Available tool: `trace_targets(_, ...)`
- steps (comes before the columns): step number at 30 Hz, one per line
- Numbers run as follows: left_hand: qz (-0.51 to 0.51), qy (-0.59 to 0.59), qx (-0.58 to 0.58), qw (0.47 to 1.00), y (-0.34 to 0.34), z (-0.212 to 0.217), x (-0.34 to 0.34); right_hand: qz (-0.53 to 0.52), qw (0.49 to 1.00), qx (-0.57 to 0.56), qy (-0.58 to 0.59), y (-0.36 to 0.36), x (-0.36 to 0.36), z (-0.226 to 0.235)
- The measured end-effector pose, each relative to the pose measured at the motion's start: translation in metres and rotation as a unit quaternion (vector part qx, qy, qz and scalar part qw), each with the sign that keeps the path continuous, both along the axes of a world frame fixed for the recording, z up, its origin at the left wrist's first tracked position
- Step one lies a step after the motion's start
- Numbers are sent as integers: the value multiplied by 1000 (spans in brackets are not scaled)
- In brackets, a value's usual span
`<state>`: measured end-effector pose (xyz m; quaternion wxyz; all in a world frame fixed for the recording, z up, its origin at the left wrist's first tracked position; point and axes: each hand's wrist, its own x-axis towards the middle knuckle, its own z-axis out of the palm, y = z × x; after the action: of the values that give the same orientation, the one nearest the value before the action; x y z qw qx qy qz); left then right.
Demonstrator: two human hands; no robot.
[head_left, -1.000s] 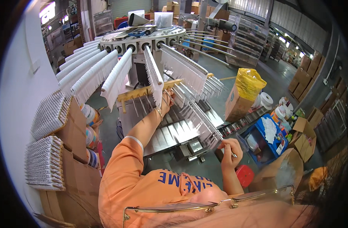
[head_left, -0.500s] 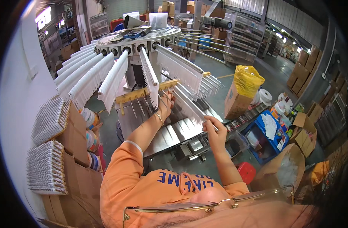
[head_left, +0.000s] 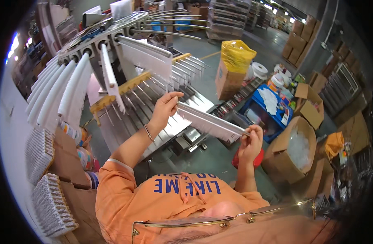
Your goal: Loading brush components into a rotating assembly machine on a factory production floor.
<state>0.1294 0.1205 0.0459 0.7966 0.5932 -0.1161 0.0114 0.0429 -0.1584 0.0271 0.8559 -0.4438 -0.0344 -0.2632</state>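
Observation:
A thin metal rod hung with a row of white fringe-like pieces [head_left: 209, 123] is stretched between my two hands, slanting down to the right. My left hand [head_left: 167, 106] pinches its upper left end, and my right hand [head_left: 252, 142] grips its lower right end. Just beyond lies a yellow wooden bar [head_left: 133, 84] with several bare metal rods sticking out, set over a shiny metal table [head_left: 146, 140]. Behind it stands a round metal hub [head_left: 87, 44] whose arms carry similar white-hung rods, such as the nearest white-hung arm [head_left: 148, 57].
Racks of white-tipped rows [head_left: 52, 207] stand on cardboard boxes at my left. On the right are a carton with a yellow bag [head_left: 237, 53], a blue crate [head_left: 255, 101], an open carton of clear plastic [head_left: 296, 154] and a red stool [head_left: 255, 158]. Bare spokes [head_left: 170, 32] jut from the hub.
Both hands have come away from the yellow bar toward me and to the right, carrying the white-hung rod clear of it. The view has turned rightward.

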Motion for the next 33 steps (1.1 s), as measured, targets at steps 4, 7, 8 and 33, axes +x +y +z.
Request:
trace_targets(4,-1,-31,17,999,-23,6,-4,12,999,-37,-27,-24,-2,4)
trace_targets(7,21,-84,6,996,-50,19,1,3,999,-9,-35,-52,8,3)
trace_targets(8,22,-91,-4,996,-52,23,0,57,996,-40,-59,-57,6,11)
trace_targets(33,241,-573,412,666,-30,46,-43,180,961,-126,-169,97,140,161)
